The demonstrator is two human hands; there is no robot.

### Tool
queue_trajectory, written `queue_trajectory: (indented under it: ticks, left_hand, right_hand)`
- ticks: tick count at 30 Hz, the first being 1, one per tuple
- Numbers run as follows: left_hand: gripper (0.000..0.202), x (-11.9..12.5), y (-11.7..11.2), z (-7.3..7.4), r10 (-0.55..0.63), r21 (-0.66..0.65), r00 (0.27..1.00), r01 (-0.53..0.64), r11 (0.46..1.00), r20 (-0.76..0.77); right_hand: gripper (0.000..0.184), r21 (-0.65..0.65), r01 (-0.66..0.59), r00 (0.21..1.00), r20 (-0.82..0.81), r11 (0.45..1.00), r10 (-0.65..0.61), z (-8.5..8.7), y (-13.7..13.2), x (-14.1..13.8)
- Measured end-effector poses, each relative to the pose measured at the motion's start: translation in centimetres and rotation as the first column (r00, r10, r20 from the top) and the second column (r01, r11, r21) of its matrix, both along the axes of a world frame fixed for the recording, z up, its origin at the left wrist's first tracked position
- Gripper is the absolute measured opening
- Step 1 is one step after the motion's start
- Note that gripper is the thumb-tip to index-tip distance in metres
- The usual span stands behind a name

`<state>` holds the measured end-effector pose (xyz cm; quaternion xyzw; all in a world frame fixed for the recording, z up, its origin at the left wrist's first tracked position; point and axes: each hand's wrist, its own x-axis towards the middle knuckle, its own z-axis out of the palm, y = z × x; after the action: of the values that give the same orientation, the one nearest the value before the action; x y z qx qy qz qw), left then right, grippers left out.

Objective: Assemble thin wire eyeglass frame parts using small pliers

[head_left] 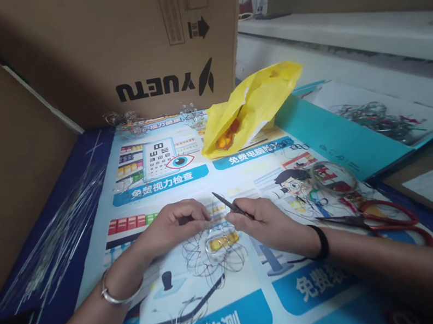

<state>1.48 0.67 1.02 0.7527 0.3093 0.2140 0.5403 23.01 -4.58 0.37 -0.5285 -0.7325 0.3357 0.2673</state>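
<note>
My left hand [179, 222] is closed in a pinch at the upper edge of a looped thin-wire piece [199, 256]; the fingertips hold its wire. My right hand [262, 223] is closed around a dark, narrow pointed tool [227, 203], with its tip pointing up and to the left. The kind of tool is not clear, as the fingers cover its rear part. The right fingertips are close to the left ones, just above the wire loops. Below them, another loose bundle of wire loops [190, 315] lies on the printed poster [228, 182].
Red-handled scissors [391, 215] and a wire coil [333, 178] lie at right. A yellow bag [260, 102] stands behind, beside a teal box [319, 128] with tangled wire. Straight wires [57, 227] lie at left. Cardboard [129, 38] walls the back and left.
</note>
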Motion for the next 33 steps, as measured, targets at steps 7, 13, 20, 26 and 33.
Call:
queue_trajectory:
  ticks: [7, 13, 20, 26, 33]
  left_hand:
    - [0.016, 0.11, 0.07, -0.36, -0.009, 0.007, 1.0, 0.009, 1.0, 0.008]
    - [0.015, 0.05, 0.16, -0.44, -0.025, 0.003, 1.0, 0.025, 1.0, 0.014]
    - [0.012, -0.04, 0.16, -0.79, -0.03, 0.001, 0.999, 0.03, 1.0, 0.025]
    - [0.011, -0.15, 0.08, -0.96, -0.033, 0.003, 0.999, 0.033, 0.999, 0.019]
    - [0.01, -0.09, 0.2, -0.97, -0.032, 0.019, 0.999, 0.032, 0.999, 0.004]
  right_hand:
    - [0.037, 0.007, -0.006, 1.0, -0.023, 1.0, 0.006, -0.05, -0.17, 0.03]
    - [0.037, 0.005, -0.002, 0.999, -0.032, 1.0, 0.002, -0.11, 0.05, 0.04]
    - [0.033, -0.021, -0.005, 1.0, -0.027, 1.0, 0.004, -0.2, 0.13, -0.01]
    - [0.033, -0.003, 0.006, 0.999, -0.032, 1.0, -0.006, -0.21, 0.17, 0.02]
    - [0.033, -0.012, 0.006, 1.0, -0.022, 1.0, -0.006, -0.11, 0.12, 0.01]
